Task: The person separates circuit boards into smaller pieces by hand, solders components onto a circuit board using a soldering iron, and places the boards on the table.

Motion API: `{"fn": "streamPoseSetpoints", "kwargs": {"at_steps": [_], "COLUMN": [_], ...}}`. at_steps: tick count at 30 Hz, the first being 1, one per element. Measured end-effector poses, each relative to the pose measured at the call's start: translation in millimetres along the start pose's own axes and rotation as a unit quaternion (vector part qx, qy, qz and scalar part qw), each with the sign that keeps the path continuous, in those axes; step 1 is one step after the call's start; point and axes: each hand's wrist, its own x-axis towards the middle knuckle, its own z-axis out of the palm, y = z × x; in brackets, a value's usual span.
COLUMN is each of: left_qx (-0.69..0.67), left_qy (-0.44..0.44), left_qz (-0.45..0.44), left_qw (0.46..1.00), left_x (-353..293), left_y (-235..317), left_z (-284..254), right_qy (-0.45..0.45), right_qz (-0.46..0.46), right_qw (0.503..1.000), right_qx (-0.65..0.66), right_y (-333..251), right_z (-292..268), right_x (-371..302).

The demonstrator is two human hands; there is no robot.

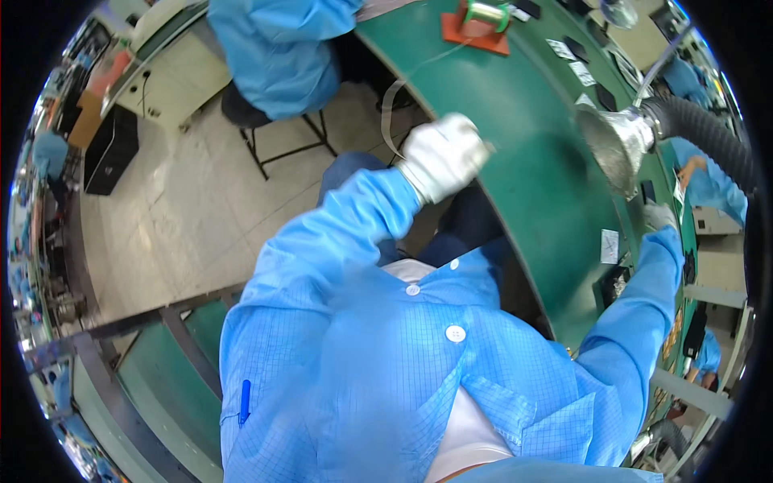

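My left hand [447, 157], in a white glove, is over the near edge of the green bench [515, 161]. Its fingers are curled closed, and whatever may be inside them is hidden. Close beside it, a pale thin strip [388, 113] loops down off the bench edge. My right hand [660, 216], also gloved, reaches far over the right side of the bench. It is near a small dark object [647, 191], but its fingers are too small and partly hidden to read. A white printed card [609, 246] lies left of that forearm.
A metal funnel-shaped extraction hood [612, 149] on a black ribbed hose [708, 141] hangs over the bench. Farther along stands a wire spool [486, 16] on a red base. A co-worker in blue [278, 56] sits on a stool at upper left. More cards [581, 72] line the bench.
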Motion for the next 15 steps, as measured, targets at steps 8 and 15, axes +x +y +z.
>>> {"fn": "streamPoseSetpoints", "kwargs": {"at_steps": [8,15], "left_qx": [-0.171,-0.268], "left_qy": [-0.021,0.009], "left_qz": [0.040,-0.024], "left_qw": [0.984,0.963], "left_x": [-110,-133], "left_y": [41,4], "left_z": [-46,-62], "right_qy": [0.123,0.177], "right_qz": [-0.080,-0.189], "right_qw": [0.989,0.966], "right_qx": [-0.034,-0.007], "right_y": [-67,-218], "right_z": [-24,47], "right_x": [-148,-388]}}
